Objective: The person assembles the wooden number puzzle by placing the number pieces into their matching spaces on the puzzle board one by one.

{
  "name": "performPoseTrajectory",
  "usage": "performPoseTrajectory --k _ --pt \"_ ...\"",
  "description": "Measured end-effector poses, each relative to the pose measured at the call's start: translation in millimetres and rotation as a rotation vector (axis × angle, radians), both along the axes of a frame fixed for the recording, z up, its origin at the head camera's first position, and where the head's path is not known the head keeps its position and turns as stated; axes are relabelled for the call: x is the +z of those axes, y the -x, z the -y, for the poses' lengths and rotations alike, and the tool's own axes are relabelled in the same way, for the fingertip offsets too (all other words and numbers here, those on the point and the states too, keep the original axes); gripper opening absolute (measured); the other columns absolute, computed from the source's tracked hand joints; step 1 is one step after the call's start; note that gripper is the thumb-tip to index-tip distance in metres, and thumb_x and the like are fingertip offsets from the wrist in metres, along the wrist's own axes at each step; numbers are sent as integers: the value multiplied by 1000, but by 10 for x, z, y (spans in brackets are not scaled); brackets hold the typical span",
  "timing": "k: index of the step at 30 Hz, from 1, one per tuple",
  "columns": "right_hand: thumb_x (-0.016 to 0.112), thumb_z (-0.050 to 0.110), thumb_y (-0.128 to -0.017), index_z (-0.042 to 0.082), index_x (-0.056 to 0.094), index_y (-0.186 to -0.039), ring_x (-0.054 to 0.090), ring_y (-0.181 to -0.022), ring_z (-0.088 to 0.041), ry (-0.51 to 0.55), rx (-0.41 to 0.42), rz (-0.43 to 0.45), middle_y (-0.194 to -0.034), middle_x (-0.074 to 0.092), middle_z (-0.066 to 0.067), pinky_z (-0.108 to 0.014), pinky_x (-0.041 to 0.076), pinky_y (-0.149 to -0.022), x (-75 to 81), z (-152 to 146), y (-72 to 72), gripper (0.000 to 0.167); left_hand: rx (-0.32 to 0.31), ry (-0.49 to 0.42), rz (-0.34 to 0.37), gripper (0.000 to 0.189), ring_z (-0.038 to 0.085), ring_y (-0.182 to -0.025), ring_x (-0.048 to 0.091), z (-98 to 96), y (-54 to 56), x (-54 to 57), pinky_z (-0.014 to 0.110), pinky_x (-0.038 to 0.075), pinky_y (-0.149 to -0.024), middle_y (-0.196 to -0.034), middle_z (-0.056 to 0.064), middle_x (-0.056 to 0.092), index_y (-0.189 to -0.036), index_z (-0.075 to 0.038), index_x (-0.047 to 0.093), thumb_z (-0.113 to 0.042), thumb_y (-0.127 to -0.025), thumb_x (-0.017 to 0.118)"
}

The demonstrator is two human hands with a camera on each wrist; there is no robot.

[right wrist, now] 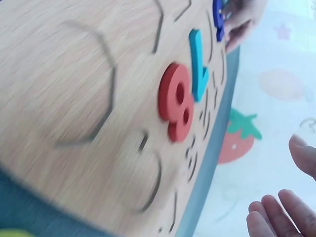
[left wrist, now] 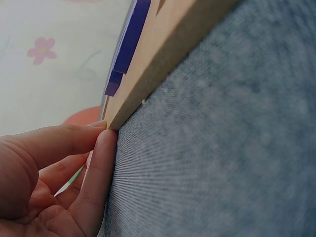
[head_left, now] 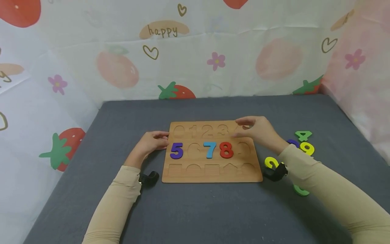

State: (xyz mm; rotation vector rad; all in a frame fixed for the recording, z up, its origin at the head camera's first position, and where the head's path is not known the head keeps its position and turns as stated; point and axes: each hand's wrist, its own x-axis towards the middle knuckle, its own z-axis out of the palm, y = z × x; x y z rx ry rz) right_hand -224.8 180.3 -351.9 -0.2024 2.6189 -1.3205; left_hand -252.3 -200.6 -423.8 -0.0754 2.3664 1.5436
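Observation:
A wooden number board (head_left: 213, 162) lies flat on the table, with a purple 5 (head_left: 176, 151), a light-blue 7 (head_left: 209, 150) and a red 8 (head_left: 226, 150) in its middle row. At the board's left edge, my left hand (head_left: 151, 140) holds on with thumb and finger; their tips meet the wood in the left wrist view. My right hand (head_left: 259, 128) is over the upper right corner, covering the recess after the 3. Its thumb and fingers stand apart with nothing between them, as the right wrist view shows.
Right of the board lie a green 4 (head_left: 303, 136), a yellow 9 (head_left: 307, 148), a purple piece (head_left: 293, 142), a yellow piece (head_left: 271, 162) and a green piece (head_left: 301, 190), some partly hidden by the right arm. A printed cloth (head_left: 228, 81) hangs behind the grey table (head_left: 182, 213).

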Motion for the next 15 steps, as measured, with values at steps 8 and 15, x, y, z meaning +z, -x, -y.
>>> performPoseTrajectory --k 8,15 --pt "81 54 -77 12 58 -138 49 -137 -32 -71 -64 29 -146 54 -12 -53 46 -110 26 -286 -50 78 9 5 1 51 13 -102 64 3 9 -6 25 60 -88 -133 20 54 -145 -3 49 -7 -97 64" --pt "80 46 -82 11 56 -140 48 -138 -35 -98 -71 23 -148 52 -14 -54 46 -109 16 -493 -93 72 16 -6 10 51 11 -99 64 -1 -2 10 25 60 -88 -133 19 55 -145 -3 50 -7 -96 64"
